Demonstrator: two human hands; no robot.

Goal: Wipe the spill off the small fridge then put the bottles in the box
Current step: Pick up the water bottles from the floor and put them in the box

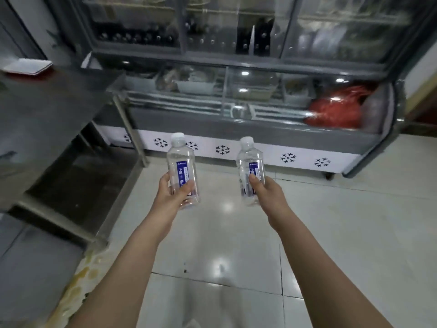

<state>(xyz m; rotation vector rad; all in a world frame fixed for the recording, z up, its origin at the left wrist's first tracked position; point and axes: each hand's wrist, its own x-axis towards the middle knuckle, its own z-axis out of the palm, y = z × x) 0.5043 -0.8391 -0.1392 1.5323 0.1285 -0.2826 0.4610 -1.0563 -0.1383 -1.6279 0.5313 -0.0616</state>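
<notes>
I carry two clear water bottles with white caps and blue labels, both upright above the tiled floor. My left hand (171,194) grips the lower half of the left bottle (181,162). The right bottle (249,159) is held the same way by my right hand (266,192), thumb across its label. No box and no small fridge with a spill can be made out in this view.
A large glass-fronted display fridge (236,129) with snowflake marks along its base stands ahead, a red bag (335,110) inside at the right. A steel table (52,100) with a tray (28,66) stands at the left. Pale floor tiles (331,233) spread below.
</notes>
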